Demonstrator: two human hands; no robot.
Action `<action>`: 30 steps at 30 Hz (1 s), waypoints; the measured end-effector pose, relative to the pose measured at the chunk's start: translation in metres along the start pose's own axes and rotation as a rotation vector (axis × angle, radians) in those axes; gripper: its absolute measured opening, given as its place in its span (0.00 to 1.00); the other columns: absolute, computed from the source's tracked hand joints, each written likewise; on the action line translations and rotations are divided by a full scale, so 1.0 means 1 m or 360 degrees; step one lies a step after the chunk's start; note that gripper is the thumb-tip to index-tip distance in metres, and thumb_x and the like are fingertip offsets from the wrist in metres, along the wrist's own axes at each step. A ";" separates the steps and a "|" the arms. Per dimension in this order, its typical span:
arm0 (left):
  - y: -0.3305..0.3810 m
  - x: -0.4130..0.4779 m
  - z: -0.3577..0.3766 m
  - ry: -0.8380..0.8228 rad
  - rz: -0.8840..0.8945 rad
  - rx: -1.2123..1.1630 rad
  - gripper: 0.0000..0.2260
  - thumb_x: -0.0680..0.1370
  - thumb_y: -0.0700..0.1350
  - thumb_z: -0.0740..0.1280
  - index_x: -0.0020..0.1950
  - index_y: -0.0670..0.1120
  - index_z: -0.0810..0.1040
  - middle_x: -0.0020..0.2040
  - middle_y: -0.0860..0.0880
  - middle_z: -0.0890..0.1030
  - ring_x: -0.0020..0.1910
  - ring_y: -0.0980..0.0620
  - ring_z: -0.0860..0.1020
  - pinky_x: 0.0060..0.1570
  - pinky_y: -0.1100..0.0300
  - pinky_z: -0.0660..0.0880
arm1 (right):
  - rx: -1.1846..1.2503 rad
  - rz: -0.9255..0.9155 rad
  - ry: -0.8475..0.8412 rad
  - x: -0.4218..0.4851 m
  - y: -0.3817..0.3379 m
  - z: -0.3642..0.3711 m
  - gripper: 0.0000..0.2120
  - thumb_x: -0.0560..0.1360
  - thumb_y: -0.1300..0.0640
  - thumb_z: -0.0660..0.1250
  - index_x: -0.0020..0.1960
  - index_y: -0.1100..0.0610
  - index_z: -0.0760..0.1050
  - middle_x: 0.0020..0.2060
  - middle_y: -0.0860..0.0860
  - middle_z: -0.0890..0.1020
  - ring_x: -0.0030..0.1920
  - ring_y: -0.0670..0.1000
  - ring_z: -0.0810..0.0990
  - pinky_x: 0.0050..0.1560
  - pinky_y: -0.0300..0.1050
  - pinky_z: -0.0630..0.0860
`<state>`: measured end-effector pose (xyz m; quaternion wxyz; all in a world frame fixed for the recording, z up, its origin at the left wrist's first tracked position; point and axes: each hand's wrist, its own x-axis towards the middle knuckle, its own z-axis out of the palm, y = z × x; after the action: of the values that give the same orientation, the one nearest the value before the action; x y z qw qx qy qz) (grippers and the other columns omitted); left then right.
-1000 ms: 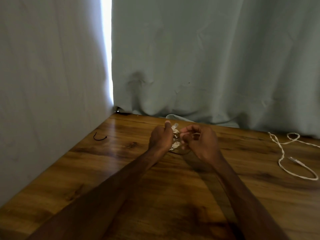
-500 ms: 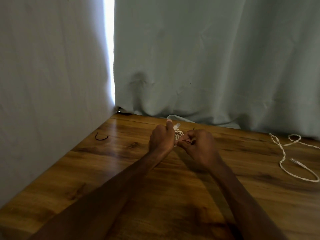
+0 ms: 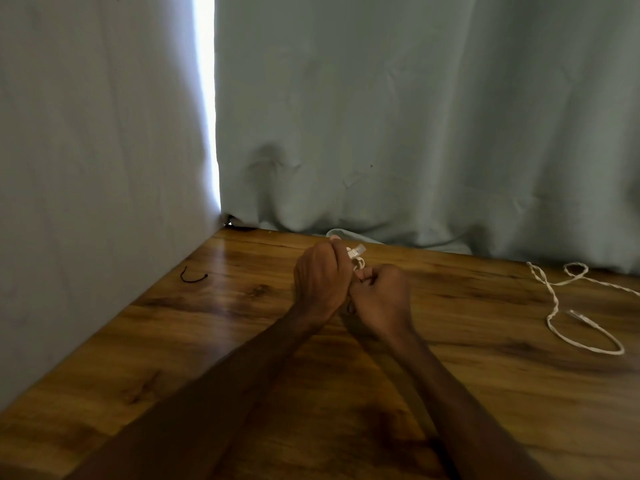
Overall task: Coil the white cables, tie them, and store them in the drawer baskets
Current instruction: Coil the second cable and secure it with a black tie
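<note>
At the table's far middle, both hands have drawn together, left hand and right hand clamped on the coiled white cable, likely cinching its tie.

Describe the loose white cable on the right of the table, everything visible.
The loose white cable looks thin and twisted or braided, lying uncoiled and untied on the wooden table near its far right. It makes a small loop near the curtain and a larger open curve nearer the camera; one strand runs off frame right. A connector-like end lies inside the curve. Nothing touches it.
</note>
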<state>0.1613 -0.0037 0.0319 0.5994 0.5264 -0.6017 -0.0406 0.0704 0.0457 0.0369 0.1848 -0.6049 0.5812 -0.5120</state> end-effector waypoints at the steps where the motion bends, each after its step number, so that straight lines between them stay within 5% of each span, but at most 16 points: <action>1: 0.001 0.000 0.000 0.0010 0.0005 -0.0009 0.17 0.82 0.50 0.54 0.36 0.45 0.70 0.30 0.50 0.68 0.33 0.49 0.70 0.38 0.53 0.62 | 0.0153 0.0125 0.0007 -0.001 -0.001 0.001 0.12 0.77 0.65 0.69 0.35 0.61 0.83 0.29 0.54 0.84 0.29 0.55 0.82 0.32 0.49 0.78; 6: -0.003 0.004 0.000 0.0026 0.0091 -0.0015 0.15 0.81 0.47 0.56 0.35 0.46 0.68 0.30 0.50 0.67 0.33 0.49 0.69 0.38 0.55 0.62 | 0.0908 0.0815 -0.0146 -0.004 -0.012 0.000 0.05 0.77 0.64 0.71 0.44 0.64 0.83 0.33 0.57 0.83 0.28 0.49 0.78 0.33 0.43 0.79; 11: -0.007 0.010 -0.005 0.0081 0.0276 0.0021 0.14 0.80 0.42 0.61 0.34 0.49 0.67 0.29 0.52 0.66 0.29 0.51 0.66 0.34 0.58 0.62 | 0.1254 0.1100 -0.0369 0.001 -0.017 -0.008 0.03 0.78 0.66 0.69 0.49 0.61 0.81 0.38 0.54 0.85 0.37 0.49 0.82 0.40 0.44 0.83; 15: -0.009 0.014 -0.004 -0.0020 0.0347 0.0071 0.11 0.78 0.44 0.61 0.35 0.47 0.69 0.29 0.51 0.71 0.29 0.51 0.69 0.35 0.58 0.61 | 0.1349 0.1209 -0.0445 0.002 -0.013 -0.006 0.05 0.79 0.66 0.65 0.48 0.59 0.79 0.42 0.55 0.83 0.43 0.51 0.82 0.43 0.46 0.82; 18: -0.007 0.013 -0.005 -0.0080 0.0423 0.0047 0.08 0.78 0.45 0.61 0.44 0.44 0.76 0.35 0.49 0.78 0.32 0.51 0.75 0.34 0.57 0.69 | 0.1373 0.1280 -0.0426 0.003 -0.011 -0.005 0.05 0.80 0.66 0.64 0.49 0.59 0.78 0.43 0.56 0.82 0.44 0.52 0.82 0.44 0.46 0.82; 21: -0.002 0.012 -0.007 -0.0108 0.0513 0.0033 0.10 0.76 0.45 0.62 0.56 0.44 0.76 0.41 0.51 0.80 0.35 0.51 0.77 0.39 0.55 0.72 | 0.1373 0.1339 -0.0395 0.004 -0.012 -0.005 0.06 0.80 0.65 0.63 0.49 0.59 0.78 0.43 0.55 0.81 0.44 0.52 0.81 0.46 0.45 0.81; 26: 0.007 0.009 -0.006 -0.0122 0.0699 0.0162 0.14 0.75 0.45 0.62 0.60 0.45 0.75 0.47 0.51 0.82 0.41 0.54 0.77 0.49 0.51 0.70 | 0.1449 0.1303 -0.0262 0.007 -0.013 -0.005 0.05 0.81 0.57 0.67 0.51 0.56 0.81 0.44 0.54 0.85 0.46 0.52 0.84 0.56 0.50 0.82; 30: 0.003 0.008 -0.006 -0.0194 0.0831 0.0197 0.12 0.76 0.45 0.63 0.59 0.46 0.75 0.49 0.50 0.82 0.45 0.52 0.78 0.52 0.49 0.69 | 0.1328 0.1203 -0.0170 0.007 -0.005 0.002 0.10 0.80 0.53 0.70 0.57 0.57 0.83 0.43 0.53 0.88 0.42 0.51 0.87 0.45 0.49 0.85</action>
<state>0.1659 -0.0047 0.0414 0.5188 0.3857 -0.7534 0.1205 0.0730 0.0401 0.0436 0.6079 -0.2556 0.4957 -0.5652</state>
